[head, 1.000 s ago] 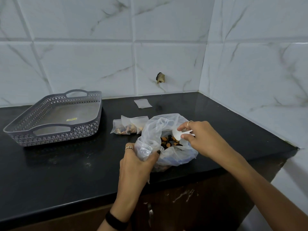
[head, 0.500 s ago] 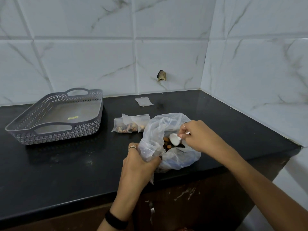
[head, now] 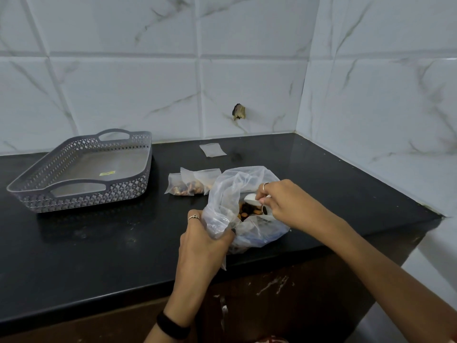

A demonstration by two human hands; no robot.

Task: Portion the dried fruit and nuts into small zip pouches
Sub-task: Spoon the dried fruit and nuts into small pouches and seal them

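A big clear plastic bag (head: 237,194) sits near the front edge of the black counter (head: 99,256). Inside it you can see the dried fruit and nuts (head: 248,211), brown and dark bits in a little pile. The left hand (head: 205,240) grips a bunch of the bag's side, with the fingers curled round the plastic. That likely keeps the bag's mouth open and stops it from sliding. The left arm comes up from below, with a dark band on the wrist.

The right hand (head: 284,204) reaches in from the right and dips over the bag's mouth. Its fingers pinch a small white spoon (head: 251,197), which is just above the nuts, ready to scoop.

Just behind the bag lie a few small filled pouches (head: 193,181), side by side. One empty pouch (head: 212,149) lies flat farther back, near the wall. A grey tray (head: 81,169) with handles waits on the left, maybe for the full pouches.
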